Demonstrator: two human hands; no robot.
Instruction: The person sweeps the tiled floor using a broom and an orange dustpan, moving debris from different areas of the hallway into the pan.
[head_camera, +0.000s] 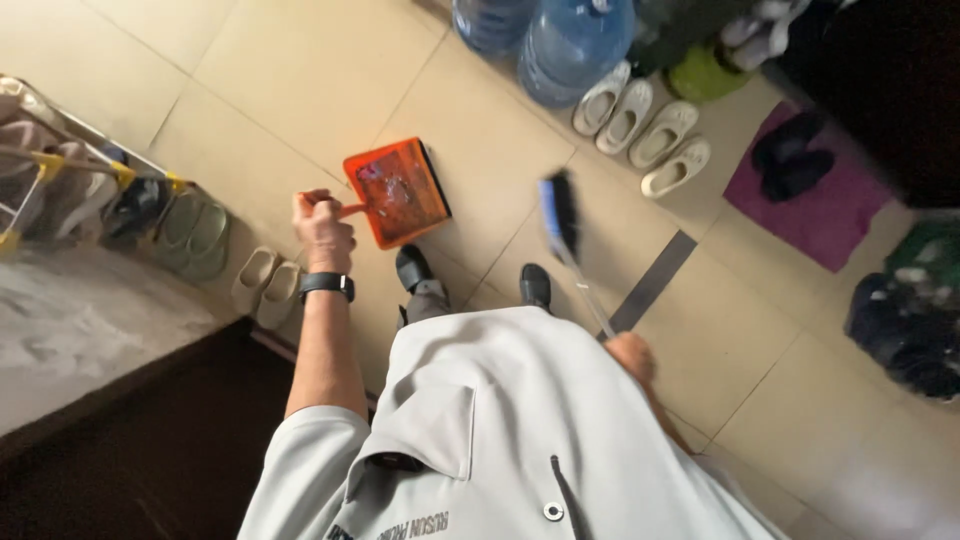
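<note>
- Hands: the left hand (322, 226) is closed on the handle of the orange dustpan (397, 191), which hangs tilted over the floor (300, 70); the right hand (631, 357) grips the broom (560, 214) shaft.
- Dirt in the pan could slide out if it tips further.
- Broom bristles swing near the pale slippers (640, 125); a wide sweep could knock them.

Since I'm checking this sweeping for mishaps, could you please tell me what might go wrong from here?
1. The orange plastic dustpan hangs tilted from the left hand, so the debris in it could slide out.
2. The blue broom head, held by the right hand, is off the floor near the cream slippers and might knock them.
</note>
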